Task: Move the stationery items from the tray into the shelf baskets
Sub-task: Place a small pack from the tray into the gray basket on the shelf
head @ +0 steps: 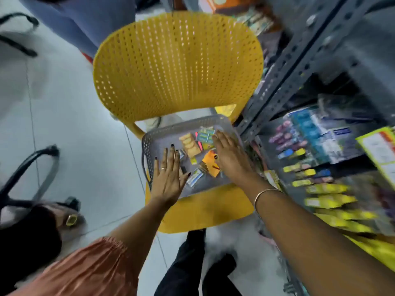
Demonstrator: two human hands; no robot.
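A grey perforated tray (149, 142) rests on the seat of a yellow plastic chair (177, 67). Inside lie several small stationery items: a beige packet (189, 144), a blue-green packet (205, 135), an orange pack (210, 161) and a small white-blue box (195, 177). My left hand (168, 176) hovers flat over the tray's left part, fingers spread, holding nothing. My right hand (229, 157) reaches over the tray's right side, fingers extended above the blue-green packet, palm hidden. The shelf baskets (316, 146) to the right hold colourful packs.
A grey metal shelf upright (299, 67) stands right of the chair. Yellow packs (329, 201) fill the lower right shelf. Office chair bases (27, 174) sit at the left on the tiled floor. Another person's legs (85, 22) are behind the chair.
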